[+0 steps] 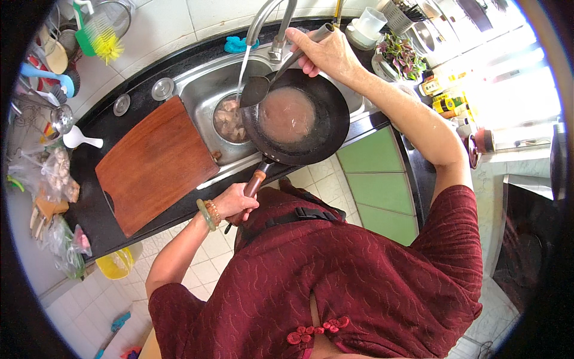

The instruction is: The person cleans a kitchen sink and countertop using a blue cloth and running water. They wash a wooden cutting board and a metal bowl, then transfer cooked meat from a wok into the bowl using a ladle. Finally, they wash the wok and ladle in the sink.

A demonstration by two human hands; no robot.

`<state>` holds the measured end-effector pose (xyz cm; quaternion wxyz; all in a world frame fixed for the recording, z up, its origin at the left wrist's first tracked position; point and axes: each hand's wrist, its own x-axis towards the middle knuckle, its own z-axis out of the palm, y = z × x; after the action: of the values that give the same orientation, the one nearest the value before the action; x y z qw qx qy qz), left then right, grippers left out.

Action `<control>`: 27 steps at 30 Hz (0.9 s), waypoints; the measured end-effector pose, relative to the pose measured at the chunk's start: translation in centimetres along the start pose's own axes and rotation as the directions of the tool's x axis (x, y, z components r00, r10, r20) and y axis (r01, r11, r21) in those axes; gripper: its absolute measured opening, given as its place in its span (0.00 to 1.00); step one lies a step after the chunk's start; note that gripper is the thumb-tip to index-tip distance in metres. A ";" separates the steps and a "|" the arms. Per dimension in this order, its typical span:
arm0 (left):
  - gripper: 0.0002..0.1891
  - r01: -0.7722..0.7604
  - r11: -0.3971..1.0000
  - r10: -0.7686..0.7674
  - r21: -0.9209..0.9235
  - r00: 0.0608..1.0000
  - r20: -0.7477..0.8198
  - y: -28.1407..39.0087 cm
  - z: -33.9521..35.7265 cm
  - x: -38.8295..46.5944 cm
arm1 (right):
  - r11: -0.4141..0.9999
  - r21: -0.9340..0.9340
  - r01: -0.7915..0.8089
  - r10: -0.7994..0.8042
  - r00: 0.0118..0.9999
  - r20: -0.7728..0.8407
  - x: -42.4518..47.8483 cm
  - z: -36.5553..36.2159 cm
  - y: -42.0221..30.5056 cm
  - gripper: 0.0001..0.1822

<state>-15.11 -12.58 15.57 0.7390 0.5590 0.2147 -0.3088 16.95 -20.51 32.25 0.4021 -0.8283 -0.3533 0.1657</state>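
My left hand (236, 202) grips the wooden handle (254, 185) of a dark wok (329, 130) held over the sink's right part. Murky, pinkish-brown liquid (288, 116) lies in the wok. In my right hand (329, 51) is the grey handle of a metal wok spatula (254, 91), its blade at the wok's left rim. Water (244, 67) runs from the curved faucet (260, 27) just left of the blade. Below it, a round metal bowl or strainer (217, 117) with pieces of meat (231, 121) sits in the steel sink (197, 112), partly hidden by the wok.
A wooden cutting board (157, 166) overlaps the sink's left edge. Two sink strainers (163, 89) lie behind it, with a white scoop (83, 138) and plastic bags (56, 172) farther left. A potted plant (400, 56) and bottles (450, 105) stand to the right. A yellow bin (117, 262) is below the counter.
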 end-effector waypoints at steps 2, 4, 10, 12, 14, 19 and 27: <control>0.07 0.000 1.000 0.000 0.007 1.000 -0.004 0.4 0.2 -0.1 | 1.000 0.017 0.008 -0.008 1.000 -0.009 -0.2 -0.6 -0.1 0.31; 0.08 -0.003 1.000 0.003 0.007 1.000 -0.009 0.4 0.4 -0.2 | 1.000 0.005 -0.002 0.002 1.000 -0.027 -0.4 -1.3 -0.2 0.31; 0.08 0.079 0.996 -0.076 -0.044 0.995 0.064 2.3 1.2 -1.2 | 0.991 0.103 -0.089 0.101 0.989 -0.110 -3.4 -5.6 1.8 0.29; 0.07 0.103 0.992 -0.095 -0.075 0.990 0.105 3.4 1.7 -1.0 | 0.980 0.143 -0.139 0.160 0.976 -0.150 -4.3 -7.4 3.0 0.28; 0.07 0.112 0.988 -0.095 -0.104 0.983 0.155 4.2 2.4 -0.2 | 0.979 0.142 -0.147 0.174 0.965 -0.196 -5.1 -9.6 4.2 0.27; 0.07 0.142 0.988 -0.131 -0.055 0.976 0.175 7.1 3.6 3.5 | 0.968 0.181 -0.176 0.220 0.939 -0.266 -6.4 -14.6 7.7 0.27; 0.10 0.247 0.891 -0.088 -0.381 0.917 0.390 11.9 6.5 10.3 | 0.993 0.081 -0.086 0.111 0.914 -0.391 -5.5 -22.6 10.4 0.28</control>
<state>0.43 -18.86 18.87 0.8389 0.2981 0.1847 -0.4162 30.45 -41.29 38.11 0.4817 -0.8485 -0.2174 0.0266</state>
